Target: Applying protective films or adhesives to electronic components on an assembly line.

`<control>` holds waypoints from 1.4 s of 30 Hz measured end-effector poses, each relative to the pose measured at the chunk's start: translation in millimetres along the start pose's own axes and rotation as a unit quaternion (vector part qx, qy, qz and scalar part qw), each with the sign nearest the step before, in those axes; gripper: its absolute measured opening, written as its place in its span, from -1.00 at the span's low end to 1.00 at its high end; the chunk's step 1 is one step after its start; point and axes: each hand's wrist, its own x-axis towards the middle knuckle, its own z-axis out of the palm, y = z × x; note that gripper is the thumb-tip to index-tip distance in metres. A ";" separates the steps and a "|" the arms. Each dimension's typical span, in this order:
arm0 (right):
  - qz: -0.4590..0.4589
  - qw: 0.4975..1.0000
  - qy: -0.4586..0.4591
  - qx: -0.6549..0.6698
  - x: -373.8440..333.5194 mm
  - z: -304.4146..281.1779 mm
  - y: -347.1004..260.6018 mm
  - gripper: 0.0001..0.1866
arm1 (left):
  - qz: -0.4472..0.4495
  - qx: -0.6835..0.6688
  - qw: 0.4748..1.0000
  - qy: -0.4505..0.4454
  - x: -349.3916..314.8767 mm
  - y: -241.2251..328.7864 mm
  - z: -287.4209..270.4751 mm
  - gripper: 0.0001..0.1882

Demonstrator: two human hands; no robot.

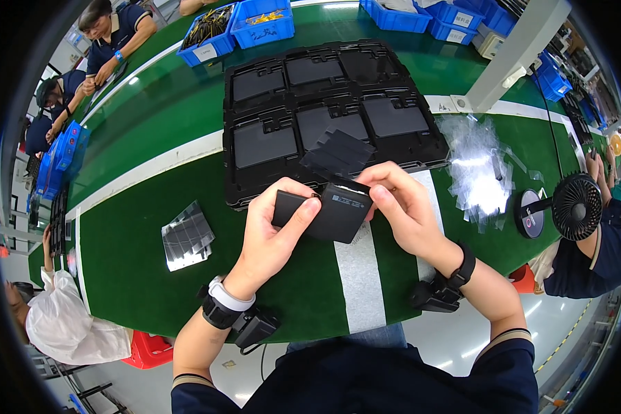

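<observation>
A flat black rectangular pack (341,211), battery-like and with small pale print on its face, is held tilted above the table. My left hand (274,219) is closed, thumb on the face near the pack's left edge; another black flat part (287,207) shows behind that thumb, and I cannot tell whether the two are joined. At the upper right corner, the fingers of my right hand (401,207) pinch the pack's edge, where a whitish strip shows. Just beyond, dark thin sheets (339,153) lie over the near edge of a black moulded tray (421,153), whose several compartments hold flat dark parts (263,143).
Clear film strips (188,236) lie left on the green table; a heap of clear film (477,172) lies right, near a small black fan (577,207). Blue bins (262,27) line the far side. A metal post (510,62) stands far right. Other people sit around.
</observation>
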 end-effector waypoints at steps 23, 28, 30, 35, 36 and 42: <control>-0.169 0.944 -0.146 -0.245 6.2 -5.2 -9.1 -0.54 | 0.018 0.018 0.999 -0.030 -1.9 1.8 -2.3 -0.90; -0.133 0.964 -0.104 -0.206 -1.7 -10.2 -2.6 -0.62 | 0.036 -0.002 0.999 0.006 -4.3 -0.1 1.9 -0.90; -0.172 0.966 -0.074 -0.177 -0.8 -7.5 -0.5 -0.68 | 0.044 -0.008 0.999 0.013 -4.1 1.2 2.5 -0.90; 0.099 0.976 -0.097 0.169 4.6 -13.8 0.8 -0.78 | 0.119 0.091 0.989 -0.011 0.0 -0.5 -4.0 -0.90; 0.133 0.969 -0.098 0.186 5.4 -14.1 1.0 -0.78 | 0.119 0.091 0.989 -0.011 0.5 0.3 -4.3 -0.90; 0.122 0.988 -0.075 0.063 4.8 -9.5 1.9 -0.85 | 0.137 0.146 0.979 -0.024 1.2 2.8 -2.0 -0.91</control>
